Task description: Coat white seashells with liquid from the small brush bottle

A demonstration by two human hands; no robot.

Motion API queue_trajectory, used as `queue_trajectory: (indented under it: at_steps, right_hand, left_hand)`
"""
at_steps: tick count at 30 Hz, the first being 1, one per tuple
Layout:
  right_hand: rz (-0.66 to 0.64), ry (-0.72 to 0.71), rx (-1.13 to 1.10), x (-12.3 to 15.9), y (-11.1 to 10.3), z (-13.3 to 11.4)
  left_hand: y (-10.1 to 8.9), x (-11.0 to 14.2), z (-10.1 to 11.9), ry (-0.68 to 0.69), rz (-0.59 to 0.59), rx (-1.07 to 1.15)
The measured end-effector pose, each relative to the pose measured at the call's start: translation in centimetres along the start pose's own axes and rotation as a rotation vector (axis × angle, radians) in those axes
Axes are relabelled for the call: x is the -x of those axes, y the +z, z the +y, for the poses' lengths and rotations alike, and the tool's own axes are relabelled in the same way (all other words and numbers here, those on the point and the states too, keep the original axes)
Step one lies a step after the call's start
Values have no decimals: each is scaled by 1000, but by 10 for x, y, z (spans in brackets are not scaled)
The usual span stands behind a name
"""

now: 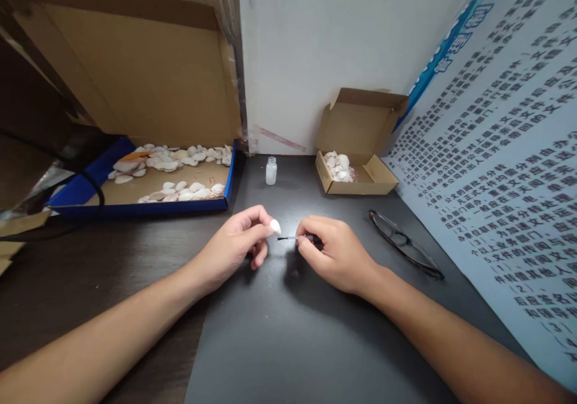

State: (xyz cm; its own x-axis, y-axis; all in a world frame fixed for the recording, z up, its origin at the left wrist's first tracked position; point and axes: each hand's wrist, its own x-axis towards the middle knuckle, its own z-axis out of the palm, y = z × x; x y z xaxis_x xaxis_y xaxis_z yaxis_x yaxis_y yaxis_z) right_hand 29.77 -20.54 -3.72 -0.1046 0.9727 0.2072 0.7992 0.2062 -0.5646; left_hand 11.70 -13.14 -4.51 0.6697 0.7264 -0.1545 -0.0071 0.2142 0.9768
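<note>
Pinched between the thumb and fingers of my left hand [241, 238] is a small white seashell [275, 226]. My right hand [336, 249] is closed around the dark handle of a thin brush [288, 238], whose dark tip points left and lies just below the shell. From this view I cannot tell whether tip and shell touch. Beyond both hands stands a small open glass bottle [271, 171] with whitish contents, upright on the dark mat [270, 332].
At the back left, a blue-edged cardboard box [139, 209] holds many shells. A smaller open carton [360, 186] with white shells [338, 166] sits back right. Black-framed glasses [406, 244] lie right of my hand, beside a printed sheet [500, 169]. A black cable [97, 187] hangs at left.
</note>
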Motion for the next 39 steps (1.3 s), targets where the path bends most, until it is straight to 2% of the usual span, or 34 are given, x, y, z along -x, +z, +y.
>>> queue_trajectory:
  at_steps: [5,10,15,20,25,30,35,39]
  right_hand:
    - [35,-65,-65,1,-1,0]
    - [9,3,4,1,0,1]
    - [50,-58,-43,1,-1,-1]
    - [25,29,19,-1,-2,0]
    - [30,-50,-39,0,-1,-1]
    - [6,30,29,0,-1,-1]
    - [38,-70,-42,0,0,-1]
    - [30,21,32,0,-1,0]
  left_hand:
    - [-1,0,-1,-2,-1,-3]
    - [-2,0,-2,2,0,-2]
    - [0,0,-1,-4,-3,-13]
    - [-1,0,0,-2,3,-27]
    - [-1,1,0,0,2,-34]
    - [0,1,0,-2,2,-40]
    - [-2,1,-1,1,-7,-46]
    - [-2,2,0,4,0,-27]
